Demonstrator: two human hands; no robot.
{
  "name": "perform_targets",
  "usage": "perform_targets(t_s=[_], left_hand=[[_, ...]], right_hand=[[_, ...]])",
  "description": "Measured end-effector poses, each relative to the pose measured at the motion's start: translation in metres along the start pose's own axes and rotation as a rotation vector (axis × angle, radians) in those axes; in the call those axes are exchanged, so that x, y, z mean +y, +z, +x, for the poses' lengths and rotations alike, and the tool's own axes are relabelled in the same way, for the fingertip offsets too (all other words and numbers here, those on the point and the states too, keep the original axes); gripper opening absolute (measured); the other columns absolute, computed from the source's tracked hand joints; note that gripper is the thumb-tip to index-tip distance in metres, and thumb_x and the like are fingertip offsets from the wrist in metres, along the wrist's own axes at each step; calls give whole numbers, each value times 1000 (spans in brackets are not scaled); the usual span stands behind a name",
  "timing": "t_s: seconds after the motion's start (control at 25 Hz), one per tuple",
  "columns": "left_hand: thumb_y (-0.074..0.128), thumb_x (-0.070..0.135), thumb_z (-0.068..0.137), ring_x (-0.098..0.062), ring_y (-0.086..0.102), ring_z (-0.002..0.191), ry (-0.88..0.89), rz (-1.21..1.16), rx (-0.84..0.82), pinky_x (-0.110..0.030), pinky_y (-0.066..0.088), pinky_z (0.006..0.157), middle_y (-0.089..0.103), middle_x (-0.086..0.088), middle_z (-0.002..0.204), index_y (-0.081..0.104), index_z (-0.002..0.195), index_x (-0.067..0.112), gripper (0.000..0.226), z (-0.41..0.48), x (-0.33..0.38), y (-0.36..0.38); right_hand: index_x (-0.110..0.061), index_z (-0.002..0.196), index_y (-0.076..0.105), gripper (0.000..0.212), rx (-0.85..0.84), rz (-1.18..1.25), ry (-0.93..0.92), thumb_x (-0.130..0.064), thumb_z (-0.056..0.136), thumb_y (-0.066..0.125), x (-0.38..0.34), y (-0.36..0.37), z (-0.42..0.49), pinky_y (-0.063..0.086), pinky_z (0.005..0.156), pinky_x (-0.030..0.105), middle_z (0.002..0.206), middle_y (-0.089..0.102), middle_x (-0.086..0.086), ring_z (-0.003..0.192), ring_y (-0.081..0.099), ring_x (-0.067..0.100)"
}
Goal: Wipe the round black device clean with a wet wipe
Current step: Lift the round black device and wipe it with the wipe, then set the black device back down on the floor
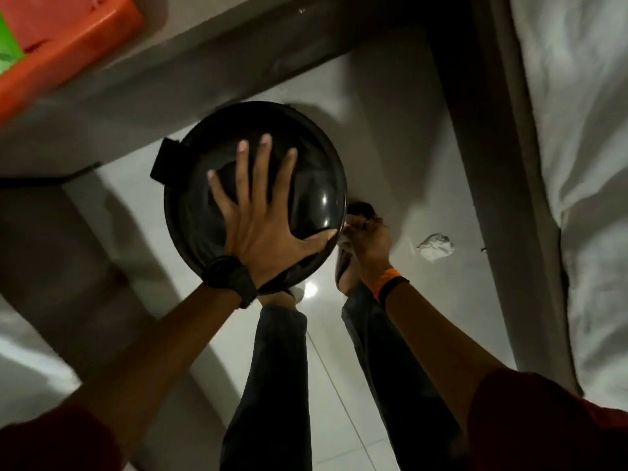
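Observation:
The round black device (306,164) is glossy and domed, and it stands upright above the white floor in the middle of the view. My left hand (261,222) lies flat on its top with the fingers spread wide. My right hand (368,237) is at the device's lower right side, fingers closed on a small white wet wipe (343,240) pressed against the rim. Most of the wipe is hidden behind the fingers. A black box-shaped part (166,161) sticks out at the device's left.
A crumpled white wipe (435,247) lies on the tiled floor (390,130) to the right. A bed with white sheets (577,164) runs along the right. An orange container (68,45) sits on a grey ledge at top left. My legs (282,368) are below.

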State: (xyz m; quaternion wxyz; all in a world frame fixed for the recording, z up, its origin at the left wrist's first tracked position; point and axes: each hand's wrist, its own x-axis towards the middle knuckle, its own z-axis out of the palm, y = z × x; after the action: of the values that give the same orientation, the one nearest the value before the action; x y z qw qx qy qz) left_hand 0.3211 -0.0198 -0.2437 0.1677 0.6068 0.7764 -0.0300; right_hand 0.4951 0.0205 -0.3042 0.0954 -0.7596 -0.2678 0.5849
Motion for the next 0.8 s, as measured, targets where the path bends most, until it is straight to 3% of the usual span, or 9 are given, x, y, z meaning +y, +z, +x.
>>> perform_targets(t_s=[0.08, 0.16, 0.28, 0.4, 0.52, 0.6, 0.72, 0.8], left_hand=[[22, 97, 68, -39, 6, 154, -22, 27, -47, -80, 8, 112, 7, -15, 167, 8, 158, 27, 115, -17, 7, 13], [26, 96, 70, -40, 6, 154, 142, 58, -32, -83, 8, 109, 6, -14, 168, 7, 158, 31, 111, -23, 8, 27], [36, 88, 75, -35, 8, 155, 409, 99, 58, -83, 9, 108, 8, -9, 168, 11, 157, 33, 102, -24, -4, 45], [33, 86, 75, -34, 9, 155, 525, 119, 98, -82, 3, 111, 8, -8, 168, 9, 157, 33, 101, -8, -22, 48], [35, 86, 76, -32, 7, 156, 525, 145, 83, -82, 6, 111, 6, -9, 168, 7, 157, 29, 103, -6, -24, 39], [35, 84, 79, -29, 6, 156, 474, 127, 57, -80, 11, 113, 5, -9, 168, 6, 158, 24, 103, -11, -23, 29], [36, 77, 86, -28, 10, 156, 259, 1, 99, -74, 15, 117, 12, -10, 168, 11, 158, 17, 97, -13, -33, 3], [34, 73, 90, -28, 11, 156, 121, -65, 170, -69, 13, 121, 15, -9, 167, 15, 157, 14, 91, -15, -52, -27]], right_hand=[[-6, 82, 65, 27, -44, 54, -2, 10, 96, 49, -5, -1, -10, 58, 57, 21, 73, 63, 3, 67, 63, 16], [-11, 71, 59, 36, -39, 73, -26, 11, 94, 42, -7, -7, -13, 52, 49, 19, 67, 58, 3, 55, 59, 11], [-3, 87, 66, 23, -126, 2, -8, 8, 97, 48, -4, -18, -16, 61, 60, 23, 86, 68, 10, 78, 68, 20], [9, 112, 65, 19, -202, -26, -45, 6, 97, 54, 4, -25, -21, 65, 78, 33, 113, 69, 24, 100, 71, 33], [-2, 109, 69, 17, -86, -201, -111, 2, 95, 61, 4, -27, -33, 65, 74, 37, 114, 72, 22, 86, 74, 25], [-4, 119, 65, 25, -17, -279, -151, 0, 95, 62, 5, -36, -35, 63, 77, 46, 116, 70, 22, 86, 73, 29], [-9, 138, 51, 46, -12, -305, -196, 1, 95, 62, 14, -55, -44, 61, 79, 49, 118, 67, 18, 92, 72, 36], [-4, 131, 58, 38, 5, -333, -238, 3, 94, 62, 19, -66, -55, 63, 76, 44, 118, 69, 21, 89, 73, 36]])
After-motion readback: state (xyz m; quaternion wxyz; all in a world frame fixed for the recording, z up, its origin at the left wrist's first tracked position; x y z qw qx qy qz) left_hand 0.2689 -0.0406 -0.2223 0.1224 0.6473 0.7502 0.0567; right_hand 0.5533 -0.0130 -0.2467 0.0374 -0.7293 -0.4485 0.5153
